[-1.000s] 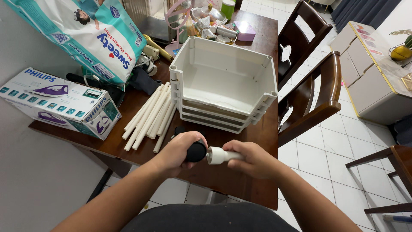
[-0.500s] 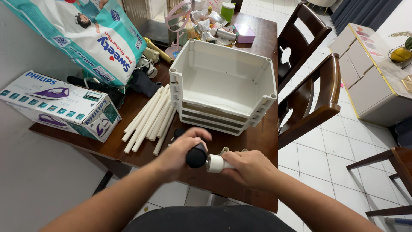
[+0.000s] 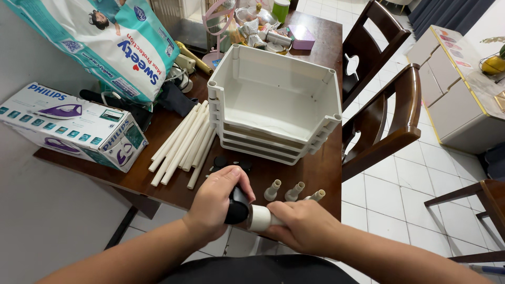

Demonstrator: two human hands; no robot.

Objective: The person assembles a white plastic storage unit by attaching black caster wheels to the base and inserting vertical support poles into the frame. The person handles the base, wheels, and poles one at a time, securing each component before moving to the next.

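Head camera looks down on both forearms, which come in from the lower edge and meet over the near edge of the dark wooden table (image 3: pixel 321 168). The left hand (image 3: pixel 215 208) is curled with its knuckles up, fingers wrapped together round a black caster wheel (image 3: pixel 238 206); the thumb lies along the top of the wheel. The right hand (image 3: pixel 302 226) is closed in a fist round a short white plastic tube (image 3: pixel 259 217), whose open end butts against the wheel just beside the left fingertips. Both wrists are roughly level, the forearms angled inward so that the two fists nearly touch.

Just beyond the right fingers, three small white stemmed connectors (image 3: pixel 294 191) stand upright in a row on the table. Just beyond the left fingers lie small black parts (image 3: pixel 221 163), too dark to make out further. Farther out from the left fingers, a bundle of long white tubes (image 3: pixel 181 143) lies slanted on the wood, its side touching a stack of white plastic trays (image 3: pixel 276 105) nested one in another. Well to the left of the hands rests a white carton picturing a clothes iron (image 3: pixel 73 126), and behind it leans a large teal and white diaper pack (image 3: pixel 100 42). To the right of the right hand, off the table, stand two dark wooden chairs (image 3: pixel 386 113) on a white tiled floor.
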